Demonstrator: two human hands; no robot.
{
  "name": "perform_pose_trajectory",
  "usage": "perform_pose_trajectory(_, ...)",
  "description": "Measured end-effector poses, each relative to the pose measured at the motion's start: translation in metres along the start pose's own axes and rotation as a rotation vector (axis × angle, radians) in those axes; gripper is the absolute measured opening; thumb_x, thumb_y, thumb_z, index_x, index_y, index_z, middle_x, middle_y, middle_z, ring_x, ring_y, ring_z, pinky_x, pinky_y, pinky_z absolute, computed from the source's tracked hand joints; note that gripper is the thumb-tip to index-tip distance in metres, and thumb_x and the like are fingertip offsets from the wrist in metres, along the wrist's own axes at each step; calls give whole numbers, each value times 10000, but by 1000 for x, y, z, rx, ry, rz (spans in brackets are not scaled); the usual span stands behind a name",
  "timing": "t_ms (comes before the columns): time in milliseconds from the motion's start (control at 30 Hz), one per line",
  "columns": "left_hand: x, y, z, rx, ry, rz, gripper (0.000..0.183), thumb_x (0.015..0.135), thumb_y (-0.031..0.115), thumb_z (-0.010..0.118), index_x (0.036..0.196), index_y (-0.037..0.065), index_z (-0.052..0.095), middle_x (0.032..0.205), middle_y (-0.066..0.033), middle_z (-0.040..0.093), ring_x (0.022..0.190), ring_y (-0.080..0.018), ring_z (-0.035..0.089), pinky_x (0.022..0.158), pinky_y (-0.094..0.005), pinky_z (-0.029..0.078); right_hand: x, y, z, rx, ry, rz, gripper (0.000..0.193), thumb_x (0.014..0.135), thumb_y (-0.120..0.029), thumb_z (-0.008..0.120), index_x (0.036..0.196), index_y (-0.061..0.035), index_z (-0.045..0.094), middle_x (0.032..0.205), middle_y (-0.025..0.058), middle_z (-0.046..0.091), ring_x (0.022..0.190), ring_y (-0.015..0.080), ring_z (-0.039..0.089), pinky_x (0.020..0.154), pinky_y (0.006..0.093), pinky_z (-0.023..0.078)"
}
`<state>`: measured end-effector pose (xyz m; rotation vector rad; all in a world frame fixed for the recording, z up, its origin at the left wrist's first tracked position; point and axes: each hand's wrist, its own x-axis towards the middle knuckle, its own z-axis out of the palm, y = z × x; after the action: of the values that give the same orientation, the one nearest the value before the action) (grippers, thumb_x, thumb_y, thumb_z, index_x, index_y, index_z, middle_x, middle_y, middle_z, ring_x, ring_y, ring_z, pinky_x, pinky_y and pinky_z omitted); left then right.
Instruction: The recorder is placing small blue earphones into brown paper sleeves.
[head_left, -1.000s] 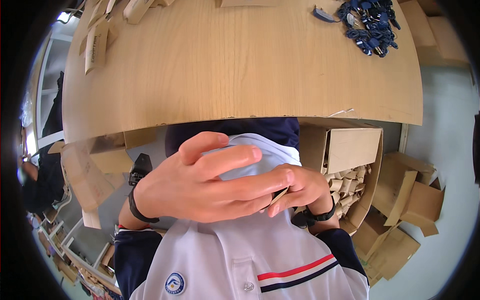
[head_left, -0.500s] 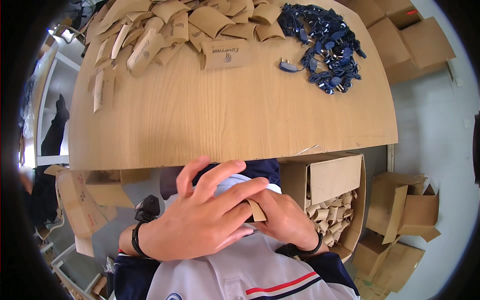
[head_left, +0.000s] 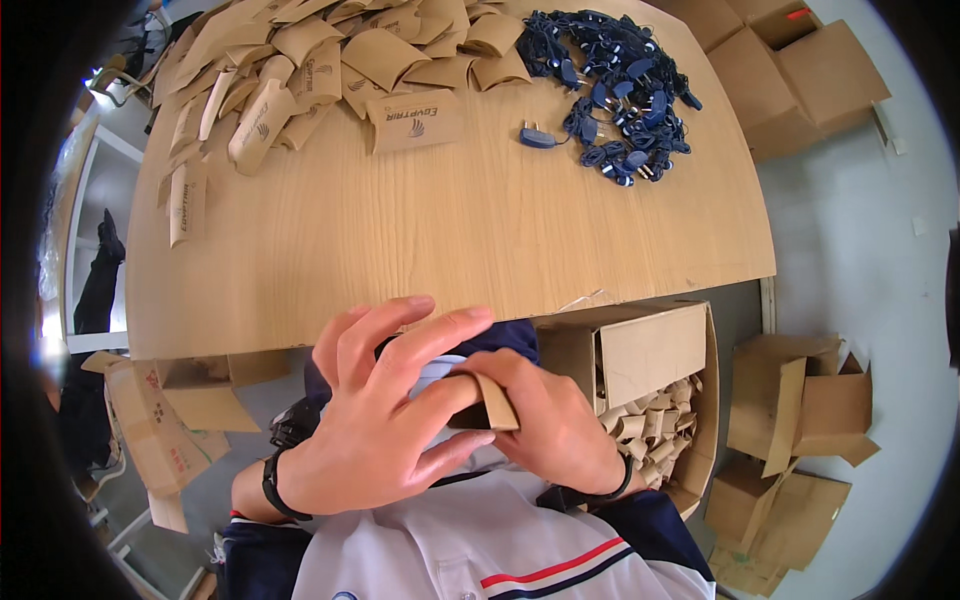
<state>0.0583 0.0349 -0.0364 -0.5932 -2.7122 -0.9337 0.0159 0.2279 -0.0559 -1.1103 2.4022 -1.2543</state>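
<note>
Above my lap, just off the table's near edge, I hold a small brown cardboard pillow box (head_left: 498, 405) with one end open and dark inside. My right hand (head_left: 565, 425) is closed around its right side. At the open end, the index finger and thumb of my left hand (head_left: 365, 435) are on the box, while its other fingers are spread upward. Whether anything is inside the box cannot be seen. Across the table (head_left: 400, 240), many similar pillow boxes (head_left: 415, 122) lie in a pile at the far left. Dark blue corded plugs (head_left: 620, 100) are heaped at the far right.
Right of my lap, an open carton (head_left: 655, 350) holds many small brown pillow boxes (head_left: 655, 425). Another carton (head_left: 165, 415) stands to my left. More cartons (head_left: 800, 400) are on the floor at right. One plug (head_left: 537, 137) lies apart from the heap. Someone's dark-clad leg (head_left: 98, 285) shows at left.
My left index finger has moved down to the box's open end, and more of the box now shows between my hands. The view has shifted slightly.
</note>
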Motion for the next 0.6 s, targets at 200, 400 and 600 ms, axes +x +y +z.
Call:
perform_pose_trajectory(200,15,-8,-11,-148,-189,-29,356,640,277,828,861,73,637,1383,-100,497,1229,-371,387,997,-505,257,11,-2,-5,-127,-24,-4,533,755,-30,699,1231,-30,461,1018,122,609,891,316,652,659,381,551)
perform_pose_trajectory(400,14,-21,-10,-196,-10,38,356,644,348,854,741,101,616,1204,-130,539,1160,-361,449,956,-479,303,16,-4,-6,119,-65,43,527,756,-33,722,1219,-39,470,1036,130,626,907,344,649,696,397,542)
perform_pose_trajectory(600,10,-26,-21,-78,23,97,411,567,399,884,693,128,603,1121,-88,540,1100,-345,486,919,-465,333,31,-6,-12,338,-234,159,469,777,-98,763,1172,-43,515,972,151,640,879,368,646,716,389,518)
